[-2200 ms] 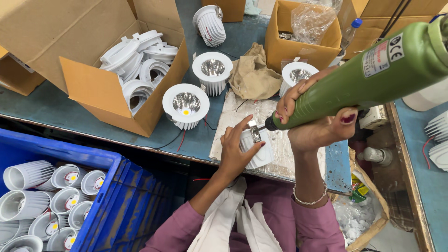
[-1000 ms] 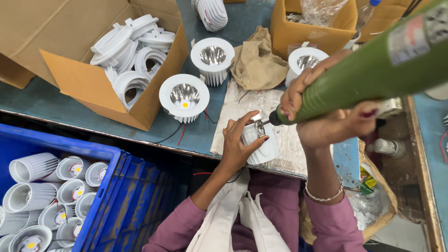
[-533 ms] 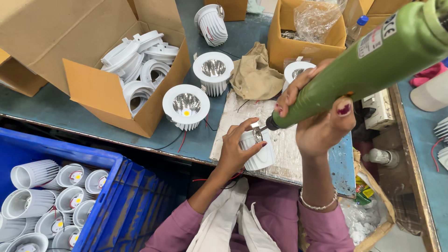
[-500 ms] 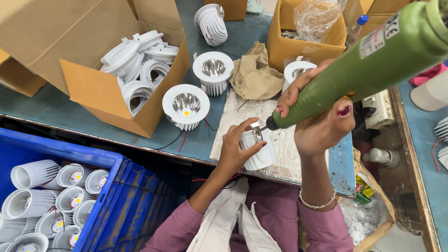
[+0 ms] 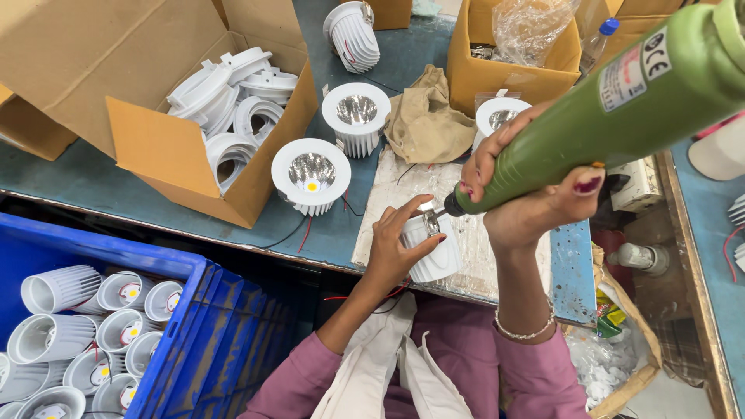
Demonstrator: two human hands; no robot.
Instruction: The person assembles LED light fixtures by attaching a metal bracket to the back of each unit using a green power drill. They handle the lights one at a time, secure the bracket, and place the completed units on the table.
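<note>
Gripping ribbed white lamp housing [image 5: 431, 252], smooth green screwdriver [image 5: 621, 101]

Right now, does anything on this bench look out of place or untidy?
Little does. A crumpled tan cloth lies among the white lamp housings, and one ribbed housing lies tipped on its side while the others stand face up.
</note>
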